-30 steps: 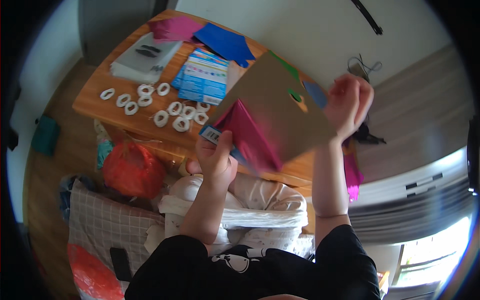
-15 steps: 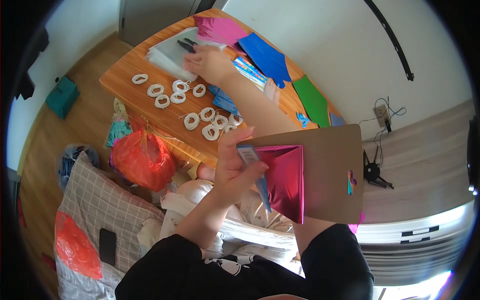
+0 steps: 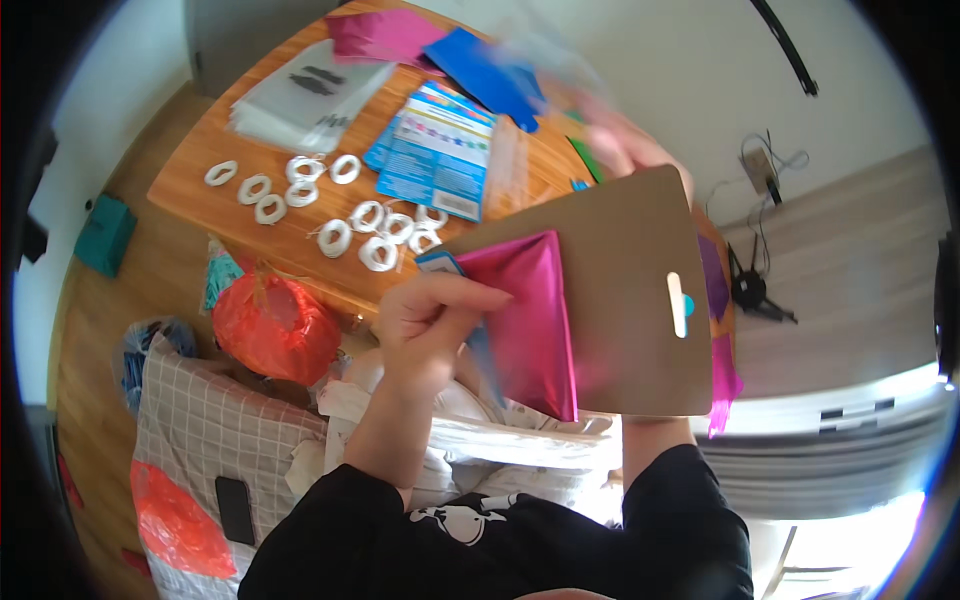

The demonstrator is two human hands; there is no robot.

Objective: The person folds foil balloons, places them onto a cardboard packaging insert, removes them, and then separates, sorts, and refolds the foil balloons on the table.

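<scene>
My left hand (image 3: 425, 320) is closed, thumb and forefinger pinching a shiny pink foil packet (image 3: 525, 330) together with a narrow blue-and-white card (image 3: 438, 262). Against the foil lies a large brown cardboard sheet (image 3: 630, 290) with a slot near its right edge; how it is supported is hidden. My right forearm passes behind this sheet. Beyond its top edge my right hand (image 3: 635, 145), smeared by motion, grips a clear plastic bag (image 3: 550, 60) that trails up and left. On the table sits a stack of clear bags (image 3: 300, 100) with black marks.
The wooden table (image 3: 200, 135) carries several white string coils (image 3: 335, 238), blue printed cards (image 3: 440, 150), pink foil (image 3: 390, 38) and blue foil (image 3: 485, 75). Left of me are a red plastic bag (image 3: 275, 325), a checked cushion (image 3: 215, 420) and a black phone (image 3: 235, 510).
My right hand has left the bag stack and swung right, carrying a clear bag. The left hand, foil and cardboard have shifted slightly left, and the view has turned a little.
</scene>
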